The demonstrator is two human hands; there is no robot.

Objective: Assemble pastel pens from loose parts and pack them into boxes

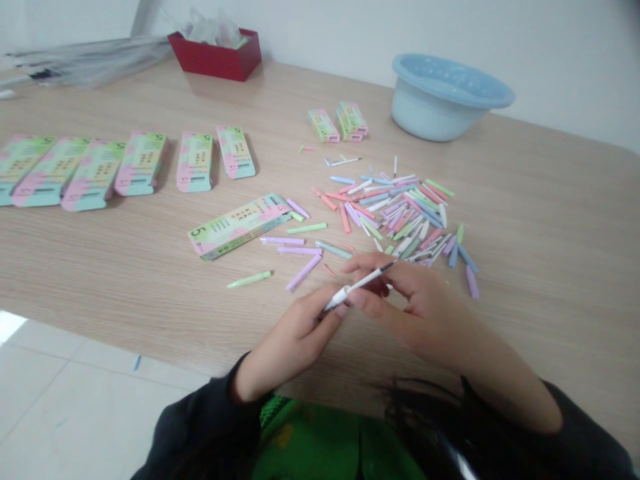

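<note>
My left hand (305, 323) is closed, thumb and fingers pinching a white pen barrel (336, 299). A thin white pen refill (369, 277) with a dark tip sticks out of the barrel's upper end, slanting up to the right. My right hand (413, 293) is closed around this refill, its thumb near the barrel's mouth and its fingers behind; part of its grip is hidden. Just beyond my hands lies a loose pile of pastel pen parts (395, 210) in pink, purple, blue, green and white. Several purple tubes (304, 272) and a green pen piece (250, 279) lie to the left.
A pastel box (240, 227) marked 5 lies left of the pile, with several similar boxes (143, 163) in a row behind it. Smaller box stacks (353, 121) and a blue basin (445, 100) stand farther back. A red box (217, 60) holds clear plastic by the wall.
</note>
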